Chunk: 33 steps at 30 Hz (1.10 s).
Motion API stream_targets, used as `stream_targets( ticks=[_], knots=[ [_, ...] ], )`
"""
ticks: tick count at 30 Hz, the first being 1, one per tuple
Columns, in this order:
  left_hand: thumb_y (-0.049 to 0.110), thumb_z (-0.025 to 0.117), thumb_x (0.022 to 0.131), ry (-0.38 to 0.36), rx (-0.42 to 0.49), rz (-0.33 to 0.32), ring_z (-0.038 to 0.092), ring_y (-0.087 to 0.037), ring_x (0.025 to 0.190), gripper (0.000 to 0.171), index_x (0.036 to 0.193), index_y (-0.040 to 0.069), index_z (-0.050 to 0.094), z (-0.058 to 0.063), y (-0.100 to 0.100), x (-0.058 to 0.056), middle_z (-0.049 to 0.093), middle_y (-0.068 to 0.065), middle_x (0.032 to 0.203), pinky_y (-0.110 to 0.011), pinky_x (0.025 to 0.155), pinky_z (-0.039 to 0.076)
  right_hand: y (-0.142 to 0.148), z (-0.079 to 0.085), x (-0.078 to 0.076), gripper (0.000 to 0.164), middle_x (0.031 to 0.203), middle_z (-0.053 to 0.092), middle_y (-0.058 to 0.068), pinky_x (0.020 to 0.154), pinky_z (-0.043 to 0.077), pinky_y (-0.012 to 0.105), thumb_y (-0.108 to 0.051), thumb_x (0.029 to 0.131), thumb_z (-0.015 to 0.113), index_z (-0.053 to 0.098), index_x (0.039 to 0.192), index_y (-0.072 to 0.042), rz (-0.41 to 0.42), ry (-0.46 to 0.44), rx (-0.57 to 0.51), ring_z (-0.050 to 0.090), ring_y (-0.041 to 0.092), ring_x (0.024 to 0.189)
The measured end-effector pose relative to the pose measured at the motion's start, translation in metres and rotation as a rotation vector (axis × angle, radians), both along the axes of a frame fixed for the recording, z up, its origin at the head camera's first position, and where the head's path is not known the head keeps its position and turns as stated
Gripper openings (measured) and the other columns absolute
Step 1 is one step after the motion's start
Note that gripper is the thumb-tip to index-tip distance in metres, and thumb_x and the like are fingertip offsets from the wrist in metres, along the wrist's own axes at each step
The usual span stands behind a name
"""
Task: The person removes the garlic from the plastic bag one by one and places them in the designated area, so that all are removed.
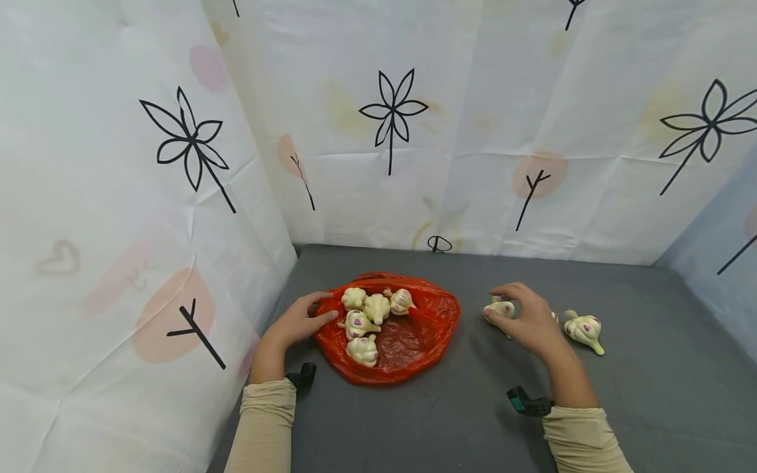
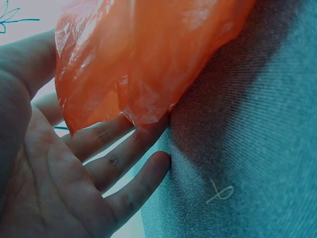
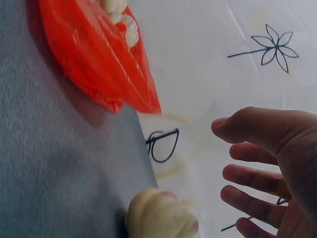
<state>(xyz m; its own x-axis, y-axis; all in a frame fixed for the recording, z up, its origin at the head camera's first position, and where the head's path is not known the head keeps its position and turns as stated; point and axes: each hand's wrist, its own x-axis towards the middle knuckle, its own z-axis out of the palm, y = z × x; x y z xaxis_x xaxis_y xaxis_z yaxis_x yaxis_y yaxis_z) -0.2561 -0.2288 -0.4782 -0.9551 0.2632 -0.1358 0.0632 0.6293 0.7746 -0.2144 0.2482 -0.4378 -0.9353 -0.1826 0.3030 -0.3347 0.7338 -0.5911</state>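
Observation:
A red plastic bag (image 1: 446, 315) lies with its mouth wide on the grey table, holding several garlic bulbs (image 1: 376, 308) toward its left side. My left hand (image 1: 296, 322) rests at the bag's left rim, fingers extended and thumb apart from them. In the left wrist view the red plastic (image 2: 143, 54) hides part of the thumb and fingertips. My right hand (image 1: 529, 318) hovers with spread, bent fingers over a garlic bulb (image 1: 501, 307) right of the bag. The right wrist view shows a gap between that bulb (image 3: 161, 215) and the fingers.
Another garlic bulb (image 1: 584, 330) lies to the right of my right hand, and a bit of one more (image 1: 554, 316) peeks out behind the hand. White patterned cloth (image 1: 473, 197) walls the grey table (image 1: 426, 420) at the back and left.

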Motion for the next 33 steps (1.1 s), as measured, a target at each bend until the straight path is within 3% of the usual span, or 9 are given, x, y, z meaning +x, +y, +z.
stream_targets(
  ticks=[7, 15, 22, 33],
  knots=[
    [0.04, 0.068, 0.105, 0.0, -0.002, 0.007, 0.053, -0.047, 0.141, 0.061, 0.157, 0.012, 0.052, 0.0, 0.0, 0.0, 0.049, -0.022, 0.16, -0.058, 0.109, 0.052, -0.017, -0.003, -0.004, 0.035, 0.127, 0.069, 0.015, 0.094, 0.052, 0.062, -0.019, 0.095, 0.082, 0.073, 0.127, -0.006, 0.055, 0.017, -0.057, 0.063, 0.039, 0.116],
    [0.04, 0.067, 0.105, -0.002, -0.006, 0.005, 0.053, -0.047, 0.14, 0.06, 0.156, 0.012, 0.052, 0.0, 0.0, -0.001, 0.049, -0.022, 0.16, -0.058, 0.109, 0.053, -0.046, -0.008, -0.012, 0.034, 0.122, 0.071, 0.012, 0.091, 0.055, 0.059, -0.017, 0.093, 0.084, 0.074, 0.125, -0.007, 0.114, 0.058, -0.046, 0.065, 0.033, 0.11],
    [0.039, 0.067, 0.105, -0.007, -0.006, 0.006, 0.052, -0.048, 0.142, 0.06, 0.157, 0.012, 0.052, 0.003, 0.001, 0.002, 0.048, -0.022, 0.161, -0.059, 0.11, 0.051, -0.07, -0.011, -0.019, 0.039, 0.126, 0.07, 0.016, 0.097, 0.055, 0.063, -0.017, 0.092, 0.085, 0.073, 0.125, -0.001, 0.185, 0.018, -0.1, 0.066, 0.038, 0.113],
    [0.039, 0.067, 0.105, -0.001, 0.001, 0.01, 0.052, -0.048, 0.141, 0.06, 0.156, 0.012, 0.052, 0.002, 0.001, 0.001, 0.049, -0.022, 0.16, -0.059, 0.11, 0.051, -0.107, -0.016, -0.03, 0.043, 0.13, 0.068, 0.011, 0.102, 0.055, 0.059, -0.027, 0.094, 0.083, 0.072, 0.129, -0.005, 0.191, -0.052, -0.06, 0.065, 0.038, 0.123]
  ],
)
